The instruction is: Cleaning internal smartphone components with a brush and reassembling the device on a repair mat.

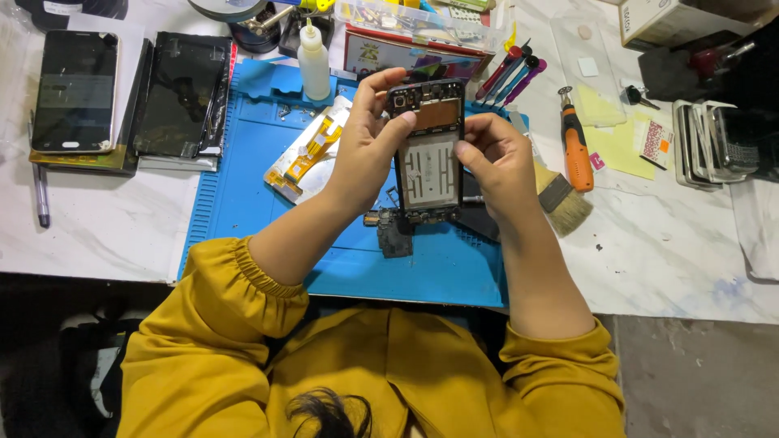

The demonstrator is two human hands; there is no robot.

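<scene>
- The left hand (367, 150) grips the left edge of an opened phone (428, 150), thumb on its near face, fingers curled around the upper corner.
- The right hand (497, 158) pinches the right edge of the phone at mid-height, fingers closed on it.
- The phone is held upright above the blue mat (243, 203), back cover off; a camera module, a copper-coloured patch and a pale battery bay are exposed.
- Both forearms emerge from yellow sleeves (219, 284) at the near edge.
- A small dark circuit board (395, 235) lies on the mat just below the phone.
- A flat part with an orange flex cable (308, 154) lies on the mat, left of the left hand.
- A white squeeze bottle (313, 61) stands at the far edge of the mat.
- A brush (564, 199) lies just right of the right hand; an orange screwdriver (576, 146) lies beyond it.
- Coloured tools (513, 75) lie far right of the phone.
- Two dark phones (75, 91) rest far left on the tabletop (105, 227).
- A pen (42, 199) lies near the left edge.
</scene>
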